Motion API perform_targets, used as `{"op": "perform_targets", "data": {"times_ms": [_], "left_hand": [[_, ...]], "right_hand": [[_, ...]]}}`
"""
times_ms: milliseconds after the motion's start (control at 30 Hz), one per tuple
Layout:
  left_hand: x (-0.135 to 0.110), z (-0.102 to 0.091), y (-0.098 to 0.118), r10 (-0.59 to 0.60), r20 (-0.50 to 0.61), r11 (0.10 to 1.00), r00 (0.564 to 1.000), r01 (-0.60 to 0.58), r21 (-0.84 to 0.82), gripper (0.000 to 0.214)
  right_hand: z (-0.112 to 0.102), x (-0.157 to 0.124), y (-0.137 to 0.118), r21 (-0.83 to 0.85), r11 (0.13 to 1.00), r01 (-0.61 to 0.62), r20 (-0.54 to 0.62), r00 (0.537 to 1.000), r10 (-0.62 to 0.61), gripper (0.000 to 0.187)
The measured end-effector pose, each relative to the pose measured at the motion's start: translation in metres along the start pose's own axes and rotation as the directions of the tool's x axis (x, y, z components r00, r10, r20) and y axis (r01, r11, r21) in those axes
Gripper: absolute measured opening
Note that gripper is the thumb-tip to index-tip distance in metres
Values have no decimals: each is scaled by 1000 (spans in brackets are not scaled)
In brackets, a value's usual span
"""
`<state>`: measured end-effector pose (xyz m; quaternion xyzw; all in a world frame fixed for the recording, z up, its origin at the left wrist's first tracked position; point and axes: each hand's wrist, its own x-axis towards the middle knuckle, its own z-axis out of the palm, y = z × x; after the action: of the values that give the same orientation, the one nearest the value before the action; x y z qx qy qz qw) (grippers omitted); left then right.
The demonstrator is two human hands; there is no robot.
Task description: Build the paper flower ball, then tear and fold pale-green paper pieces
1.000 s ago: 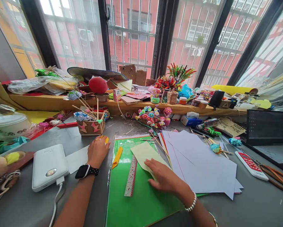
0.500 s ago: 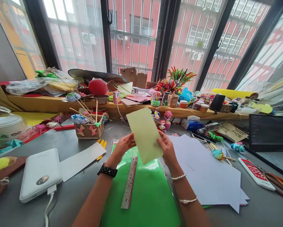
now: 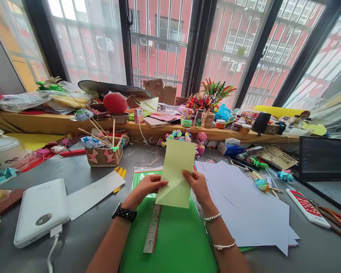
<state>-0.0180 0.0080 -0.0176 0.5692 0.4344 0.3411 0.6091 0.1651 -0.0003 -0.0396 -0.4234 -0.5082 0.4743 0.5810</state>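
A pale yellow-green sheet of paper point(image 3: 178, 163) is held up in front of me, with a diagonal crease across its lower part. My left hand point(image 3: 149, 186) pinches its left edge, thumb on the near face. On the right edge, my right hand point(image 3: 196, 184) grips with the thumb in front and the fingers behind, partly hidden. Below the paper lies a green folder point(image 3: 176, 239) in a clear sleeve. A patterned ruler point(image 3: 152, 232) rests on it, its upper end covered by the paper.
White paper sheets point(image 3: 252, 212) lie to the right, near a red and white calculator point(image 3: 308, 208) and a laptop point(image 3: 322, 155). At left are a white power bank point(image 3: 42, 212), a grey-white paper strip point(image 3: 98, 193) and a cardboard box of sticks point(image 3: 104, 156). Craft supplies crowd the windowsill point(image 3: 159, 131).
The paper has turned from a tilt to nearly upright, and its creased face shows now. My left thumb has come onto the paper's lower left edge.
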Motion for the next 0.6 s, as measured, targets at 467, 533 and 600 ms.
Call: {"op": "perform_targets", "data": {"times_ms": [467,533,600], "left_hand": [[-2,5,-6,-38,75,910,996,66,-410,46],[-3,8,-6,-5,64,885,998,34,-464,47],[-2,11,-6,20,6,894,1000,-15,-447,39]], "right_hand": [[-4,-4,-8,-220,895,388,-50,912,-407,45],[-1,-6,-9,-337,853,398,-22,903,-430,49],[1,-7,-8,-408,812,417,23,894,-448,52]]}}
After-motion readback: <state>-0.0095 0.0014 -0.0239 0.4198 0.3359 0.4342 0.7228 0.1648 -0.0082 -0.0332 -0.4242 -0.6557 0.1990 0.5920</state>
